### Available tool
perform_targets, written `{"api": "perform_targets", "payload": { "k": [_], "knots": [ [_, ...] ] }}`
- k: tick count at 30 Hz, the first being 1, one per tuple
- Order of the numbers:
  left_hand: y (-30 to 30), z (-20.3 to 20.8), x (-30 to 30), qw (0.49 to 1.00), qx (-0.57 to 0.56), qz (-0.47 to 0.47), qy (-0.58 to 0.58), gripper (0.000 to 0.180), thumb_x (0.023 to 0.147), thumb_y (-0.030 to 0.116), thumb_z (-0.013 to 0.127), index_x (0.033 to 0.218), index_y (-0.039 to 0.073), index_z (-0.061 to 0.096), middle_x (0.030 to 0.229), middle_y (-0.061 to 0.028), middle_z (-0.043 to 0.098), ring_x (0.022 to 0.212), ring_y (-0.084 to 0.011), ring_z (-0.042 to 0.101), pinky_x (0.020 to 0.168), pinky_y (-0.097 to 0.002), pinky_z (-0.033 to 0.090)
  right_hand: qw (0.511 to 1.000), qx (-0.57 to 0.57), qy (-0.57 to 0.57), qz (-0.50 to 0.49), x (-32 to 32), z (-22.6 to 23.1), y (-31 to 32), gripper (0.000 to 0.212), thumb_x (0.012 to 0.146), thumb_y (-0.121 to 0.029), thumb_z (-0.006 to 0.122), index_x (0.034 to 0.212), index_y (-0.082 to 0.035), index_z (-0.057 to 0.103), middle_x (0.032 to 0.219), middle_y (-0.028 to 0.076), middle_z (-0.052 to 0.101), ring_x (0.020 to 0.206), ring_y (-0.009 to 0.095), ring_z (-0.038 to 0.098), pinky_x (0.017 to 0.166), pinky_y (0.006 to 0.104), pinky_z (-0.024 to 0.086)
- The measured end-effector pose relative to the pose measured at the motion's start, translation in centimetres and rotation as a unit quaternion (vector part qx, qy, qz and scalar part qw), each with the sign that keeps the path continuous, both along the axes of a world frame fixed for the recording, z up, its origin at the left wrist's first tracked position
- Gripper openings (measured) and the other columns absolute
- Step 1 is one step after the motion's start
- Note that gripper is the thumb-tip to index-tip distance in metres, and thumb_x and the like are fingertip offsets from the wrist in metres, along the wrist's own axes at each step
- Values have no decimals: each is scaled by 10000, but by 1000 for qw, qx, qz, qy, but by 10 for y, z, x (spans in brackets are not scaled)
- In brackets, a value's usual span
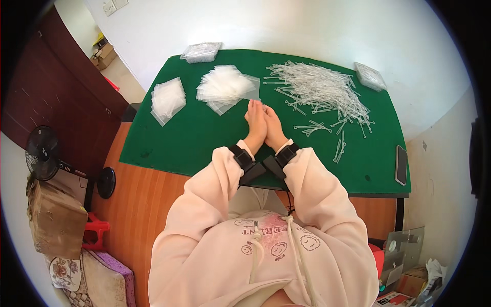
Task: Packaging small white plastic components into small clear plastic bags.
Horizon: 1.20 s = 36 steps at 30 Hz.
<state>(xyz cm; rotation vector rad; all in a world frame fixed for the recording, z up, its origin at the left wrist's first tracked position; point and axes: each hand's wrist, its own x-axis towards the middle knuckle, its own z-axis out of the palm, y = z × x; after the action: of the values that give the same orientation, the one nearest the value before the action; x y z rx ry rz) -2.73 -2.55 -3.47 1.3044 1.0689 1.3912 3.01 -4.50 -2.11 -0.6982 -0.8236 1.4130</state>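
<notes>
Left hand (255,126) and right hand (274,126) pressed side by side, just beside near edge of fanned clear bags (222,86) on green table (186,140); from where I stand, cannot tell whether anything is pinched between. Bags: probably light, limp, slippery; best lifted by projecting corner. Clear sticks (319,88), heaped to right: likely light, stiff, snappable; best held mid-shaft.
</notes>
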Motion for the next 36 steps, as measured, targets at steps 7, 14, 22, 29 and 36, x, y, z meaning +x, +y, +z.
{"api": "perform_targets", "payload": {
  "k": [7,14,22,29,36],
  "knots": [
    [30,-38,15,968,139,103,181,594,940,456,323,1301,-15,339,1401,-195,254,1220,-208,318,957,-343,315,980,-66,181,43,9,-6,6,256,943,-196,390,1115,-29,479,1108,53,533,982,202,528,877,304,409],
    [5,15,6,938,-188,-127,-263,619,927,495,336,1322,19,333,1352,-133,357,1207,-174,340,978,-315,275,939,-103,317,87,31,-16,16,125,905,-123,472,974,-23,501,967,102,566,886,238,563,793,344,466],
    [76,87,-87,995,64,-34,71,427,873,378,505,1153,58,541,1067,-63,595,964,-199,542,850,-328,403,947,-167,268,54,26,7,9,100,872,-96,521,943,-28,509,895,109,554,859,247,569,778,368,486],
    [96,77,-90,720,341,-126,591,220,757,208,605,924,68,636,924,-144,619,889,-269,583,789,-363,449,954,-141,253,80,36,-5,10,110,891,-121,506,965,-40,511,835,68,547,759,186,561,699,321,492],
    [91,75,-65,573,273,-84,768,67,693,136,598,736,94,626,793,-75,633,820,-242,605,659,-342,462,948,-135,262,115,31,-6,12,100,902,-116,486,978,-54,507,774,42,532,638,145,512,597,284,459]
  ]
}}
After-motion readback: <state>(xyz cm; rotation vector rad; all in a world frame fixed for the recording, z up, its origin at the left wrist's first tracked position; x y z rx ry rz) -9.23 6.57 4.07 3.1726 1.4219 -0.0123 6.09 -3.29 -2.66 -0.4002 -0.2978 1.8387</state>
